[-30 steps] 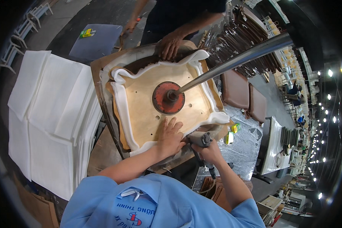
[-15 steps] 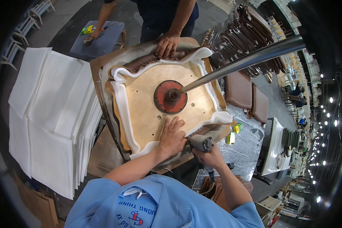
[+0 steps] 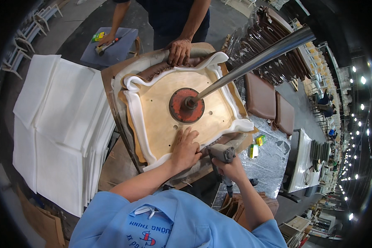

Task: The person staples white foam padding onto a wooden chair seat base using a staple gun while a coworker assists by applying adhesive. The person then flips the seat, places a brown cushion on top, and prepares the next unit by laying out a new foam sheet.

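A plywood seat panel (image 3: 157, 120) lies underside up, with white padding (image 3: 133, 113) and tan sheet edges around it. A round red press plate (image 3: 187, 106) on a slanted metal rod (image 3: 252, 62) bears on its middle. My left hand (image 3: 186, 149) rests on the panel's near edge, fingers stretched over the wood and palm over the folded edge. In my right hand (image 3: 232, 168) is a grey air staple gun (image 3: 222, 153), its nose by the near edge beside my left fingers. Brown upholstery cover (image 3: 153, 73) is folded over the far edge, where a co-worker's hand (image 3: 180, 51) presses.
White foam sheets (image 3: 66, 111) are stacked at left. The co-worker's other hand (image 3: 107, 39) is at a tool on a grey board (image 3: 111, 49). Brown cushions (image 3: 260, 97) and small yellow-green boxes (image 3: 260, 140) lie at right. A hose (image 3: 229, 191) hangs from the gun.
The staple gun and my right hand have shifted slightly right, and the gun has turned a little. My left hand stays on the panel. The co-worker's hand at the far left has moved slightly on its tool.
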`<state>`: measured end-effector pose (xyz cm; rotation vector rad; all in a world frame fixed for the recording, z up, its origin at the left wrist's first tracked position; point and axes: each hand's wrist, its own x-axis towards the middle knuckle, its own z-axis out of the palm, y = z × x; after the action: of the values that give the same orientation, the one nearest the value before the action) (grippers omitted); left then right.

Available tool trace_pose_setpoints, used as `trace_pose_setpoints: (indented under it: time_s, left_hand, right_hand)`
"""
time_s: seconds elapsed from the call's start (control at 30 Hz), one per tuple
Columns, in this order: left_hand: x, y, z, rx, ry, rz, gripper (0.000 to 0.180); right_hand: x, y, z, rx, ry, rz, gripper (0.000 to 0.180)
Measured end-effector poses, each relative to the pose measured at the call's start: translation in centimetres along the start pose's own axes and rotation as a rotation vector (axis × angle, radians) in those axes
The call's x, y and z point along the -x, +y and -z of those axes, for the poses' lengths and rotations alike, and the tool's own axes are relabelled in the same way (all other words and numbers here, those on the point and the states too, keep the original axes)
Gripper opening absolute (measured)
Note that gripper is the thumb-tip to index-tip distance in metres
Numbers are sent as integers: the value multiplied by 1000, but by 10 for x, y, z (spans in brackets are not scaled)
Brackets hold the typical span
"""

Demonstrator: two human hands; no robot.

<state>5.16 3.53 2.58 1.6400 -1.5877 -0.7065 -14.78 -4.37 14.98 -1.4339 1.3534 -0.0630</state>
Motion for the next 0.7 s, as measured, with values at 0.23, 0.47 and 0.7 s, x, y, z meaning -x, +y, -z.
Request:
trace_pose_setpoints:
  time_s: [0.23, 0.47, 0.7]
  left_hand:
    - [-2, 1, -7, 86, 31, 77, 17]
    - [0, 1, -12, 92, 68, 91, 14]
    - [5, -9, 3, 41, 6, 3, 12]
  right_hand:
    - [3, 8, -5, 5, -61, -47, 41]
    - [-7, 6, -19, 149, -8, 143, 44]
    - [-2, -5, -13, 119, -50, -46, 41]
